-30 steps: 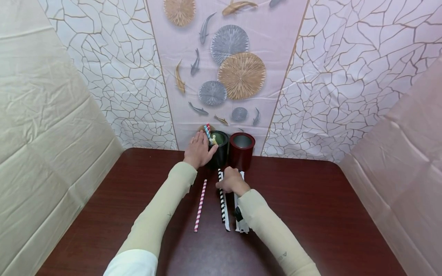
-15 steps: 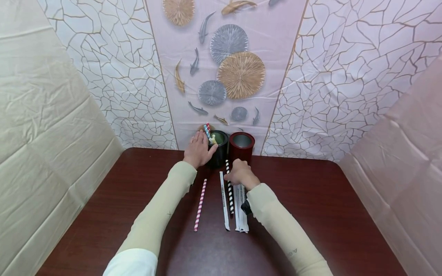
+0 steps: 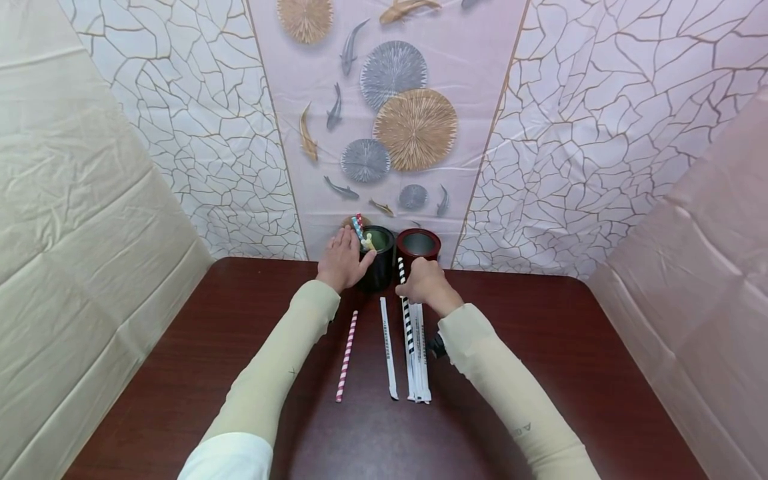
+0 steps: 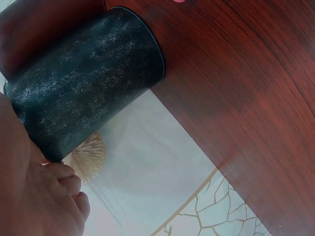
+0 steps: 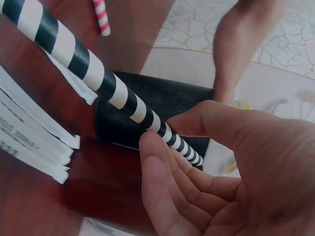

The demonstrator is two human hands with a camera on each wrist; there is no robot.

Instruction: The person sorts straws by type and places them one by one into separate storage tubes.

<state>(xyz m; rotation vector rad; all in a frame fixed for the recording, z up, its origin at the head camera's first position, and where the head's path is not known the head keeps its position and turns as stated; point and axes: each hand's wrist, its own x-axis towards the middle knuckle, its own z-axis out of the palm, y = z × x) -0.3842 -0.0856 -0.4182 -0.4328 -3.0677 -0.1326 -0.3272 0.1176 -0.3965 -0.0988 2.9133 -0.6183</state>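
My right hand (image 3: 427, 283) pinches a black-and-white striped straw (image 5: 115, 89) between thumb and fingers, near its upper end. The straw tilts, its top overlapping the dark red cup (image 3: 419, 233) in the head view. My left hand (image 3: 343, 260) rests at the left rim of the black cup (image 4: 93, 73), fingers extended and thumb spread toward the front. Several coloured straws (image 3: 358, 227) stick up from the black cup beside those fingers. In the right wrist view the cups lie behind the pinched straw.
A pink-and-white striped straw (image 3: 346, 360) lies on the dark wood table (image 3: 510, 373) at the left. One white paper-wrapped straw (image 3: 388, 353) lies to its right, and several more wrapped straws (image 3: 423, 367) lie side by side beyond it. A patterned backdrop (image 3: 540, 133) stands behind the cups.
My right hand has lifted the black-and-white straw from beside the wrapped straws and carried it up and right, toward the red cup. The left hand has stayed at the black cup.
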